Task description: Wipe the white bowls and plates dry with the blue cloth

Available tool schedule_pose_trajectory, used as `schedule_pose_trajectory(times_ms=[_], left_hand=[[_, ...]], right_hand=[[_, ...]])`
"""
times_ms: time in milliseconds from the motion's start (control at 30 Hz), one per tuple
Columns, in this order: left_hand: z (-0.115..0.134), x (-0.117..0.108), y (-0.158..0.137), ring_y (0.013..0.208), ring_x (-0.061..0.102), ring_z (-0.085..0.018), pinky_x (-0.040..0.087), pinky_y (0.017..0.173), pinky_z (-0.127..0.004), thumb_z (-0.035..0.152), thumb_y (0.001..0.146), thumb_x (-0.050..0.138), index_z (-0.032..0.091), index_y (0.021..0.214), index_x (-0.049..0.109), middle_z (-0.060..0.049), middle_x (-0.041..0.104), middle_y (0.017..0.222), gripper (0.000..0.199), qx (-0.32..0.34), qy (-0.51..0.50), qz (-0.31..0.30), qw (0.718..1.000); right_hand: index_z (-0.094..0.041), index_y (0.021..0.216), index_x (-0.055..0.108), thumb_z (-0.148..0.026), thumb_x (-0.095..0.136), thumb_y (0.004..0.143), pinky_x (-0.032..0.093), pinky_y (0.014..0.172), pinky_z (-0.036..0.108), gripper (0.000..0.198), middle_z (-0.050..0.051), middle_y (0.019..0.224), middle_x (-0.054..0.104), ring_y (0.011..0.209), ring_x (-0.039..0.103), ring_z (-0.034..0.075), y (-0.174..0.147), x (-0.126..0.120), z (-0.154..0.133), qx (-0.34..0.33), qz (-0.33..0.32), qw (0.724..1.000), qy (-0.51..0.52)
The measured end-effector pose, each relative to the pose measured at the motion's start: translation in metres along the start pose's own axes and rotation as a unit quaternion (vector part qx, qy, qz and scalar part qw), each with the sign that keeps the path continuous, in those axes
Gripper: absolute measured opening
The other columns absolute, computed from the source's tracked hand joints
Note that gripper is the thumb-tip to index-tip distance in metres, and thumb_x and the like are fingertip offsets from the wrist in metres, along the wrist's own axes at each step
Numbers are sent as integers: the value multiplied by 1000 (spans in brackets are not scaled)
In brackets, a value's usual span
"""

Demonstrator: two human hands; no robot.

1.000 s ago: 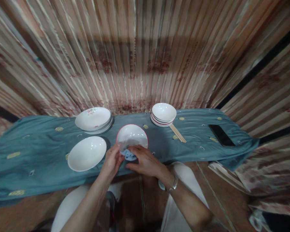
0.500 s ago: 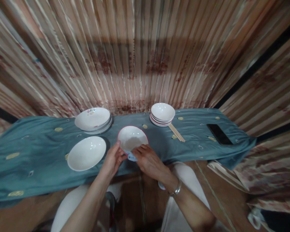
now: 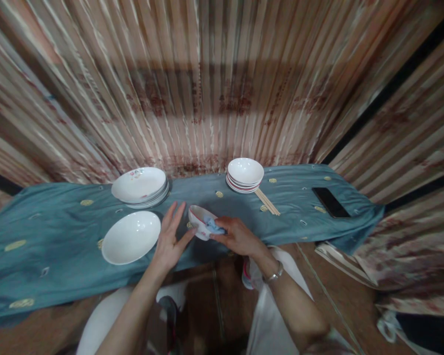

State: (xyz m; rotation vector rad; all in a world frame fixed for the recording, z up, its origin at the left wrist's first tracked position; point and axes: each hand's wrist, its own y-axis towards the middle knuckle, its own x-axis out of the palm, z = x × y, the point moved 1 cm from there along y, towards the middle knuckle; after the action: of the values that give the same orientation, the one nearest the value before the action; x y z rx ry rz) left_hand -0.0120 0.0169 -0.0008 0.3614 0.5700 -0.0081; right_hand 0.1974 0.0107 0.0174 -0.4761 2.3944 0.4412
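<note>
Bowl's tipped since the half-second-ago frame: the small white ceramic bowl with a red rim and printed outer side (image 3: 200, 230) faced up then, now it's on edge, outside turned toward the wearer. Left hand (image 3: 171, 241) has come off the rim: fingers spread, thumb at the bowl's near side, can't tell if touching. Right hand (image 3: 240, 236) pinches a crumpled light-blue cloth (image 3: 212, 225) against the bowl's right edge and seems to carry the weight. Bowl sits between the hands, over the near edge of the teal patterned tablecloth (image 3: 66, 256). Status: I'd call this bowl mid-wipe, since cloth is on it and it's in neither stack. Stack of small white red-rimmed bowls (image 3: 245, 171) stands at the back right, pale wooden chopsticks (image 3: 267, 202) beside it; stack of white oval floral plates (image 3: 140, 185) at the back left. Can't tell which of those are wiped. Single deep white oval dish (image 3: 131, 237) lies apart in front of the plates, neither hand holding it; its status is unclear too.
</note>
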Motion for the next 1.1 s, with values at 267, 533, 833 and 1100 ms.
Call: schedule_pose_trajectory(times_ms=[267, 533, 833, 1100], left_hand=[[5, 18, -1, 126, 48, -31, 5, 113, -59, 33, 76, 66, 24, 108, 67, -11, 67, 116, 33, 153, 75, -93, 981], [7, 22, 8, 92, 64, -26, 6, 115, -52, 28, 61, 76, 27, 89, 72, -4, 73, 91, 28, 38, -26, -107, 993], [11, 29, 7, 69, 59, -19, 43, 66, -26, 32, 61, 77, 24, 64, 74, -3, 66, 69, 9, -108, -188, -59, 974], [9, 37, 13, 51, 48, -11, 35, 52, -22, 35, 56, 77, 16, 58, 69, 1, 60, 54, 20, -213, -336, 44, 916]], right_hand=[[-14, 77, 67, -12, 68, 76, 36, 62, 20, 3, 0, 75, 66, 68, 57, 12, -1, -5, 3, 11, -29, 999, 11], [-15, 80, 70, -21, 71, 75, 40, 65, 21, 9, 0, 79, 69, 70, 58, 12, 0, -6, 8, 25, -26, 997, 62], [-17, 82, 65, -46, 60, 81, 47, 56, 24, 30, 0, 67, 64, 56, 54, 12, 8, -19, 34, 75, 259, 916, 299], [-17, 119, 57, -25, 45, 90, 44, 100, 40, 32, 12, 121, 61, 114, 56, 21, 5, 9, 13, -34, 305, 948, 88]])
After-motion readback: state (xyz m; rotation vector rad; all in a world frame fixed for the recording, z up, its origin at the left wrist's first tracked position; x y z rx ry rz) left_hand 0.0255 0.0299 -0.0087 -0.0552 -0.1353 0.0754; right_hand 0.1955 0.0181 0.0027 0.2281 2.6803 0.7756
